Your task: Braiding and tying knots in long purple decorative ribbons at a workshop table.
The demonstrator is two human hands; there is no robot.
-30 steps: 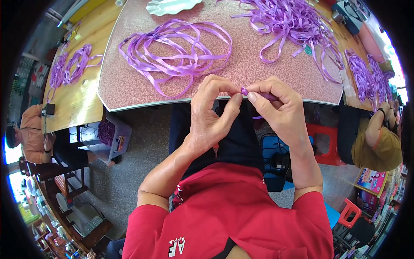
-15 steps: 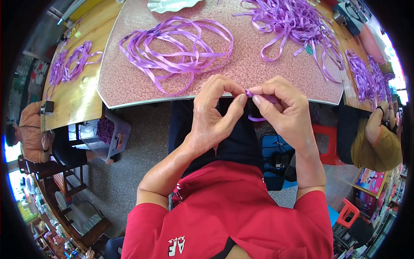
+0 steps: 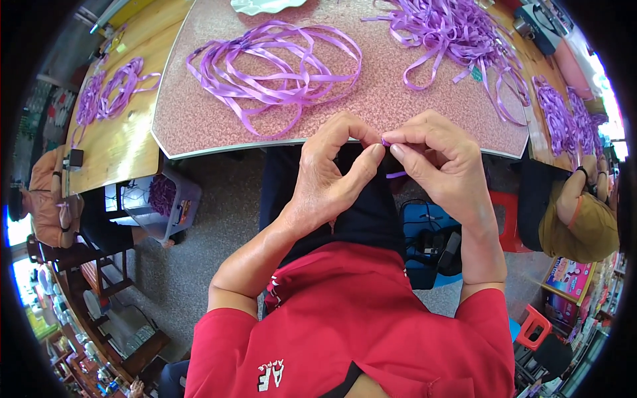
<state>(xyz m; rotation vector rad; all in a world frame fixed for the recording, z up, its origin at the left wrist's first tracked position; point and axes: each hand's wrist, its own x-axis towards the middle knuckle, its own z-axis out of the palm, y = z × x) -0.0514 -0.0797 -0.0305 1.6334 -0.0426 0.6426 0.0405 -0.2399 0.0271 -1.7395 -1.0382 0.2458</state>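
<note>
Both hands meet in front of the table's near edge, fingertips pinched together around a narrow purple ribbon (image 3: 396,175). My left hand (image 3: 333,159) pinches its end between thumb and forefinger. My right hand (image 3: 438,151) grips the same ribbon just beside it, with the other fingers curled in; a short length shows below this hand. Most of the held piece is hidden by the fingers. Beyond my left hand, a loose coil of purple ribbon (image 3: 279,76) lies on the pink speckled tabletop (image 3: 371,79). A thick tangled heap of purple ribbons (image 3: 458,33) lies at the far right.
A white scalloped dish (image 3: 265,5) stands at the far edge. Wooden tables (image 3: 133,149) flank mine, with more ribbon bundles (image 3: 119,93). One person (image 3: 50,192) sits at left, another (image 3: 577,212) at right. A clear plastic bin (image 3: 186,205) and a red stool (image 3: 505,222) are below.
My fingertips have shifted slightly and now cover more of the pinched ribbon end. The view has moved a little. The coil and heap lie as before.
</note>
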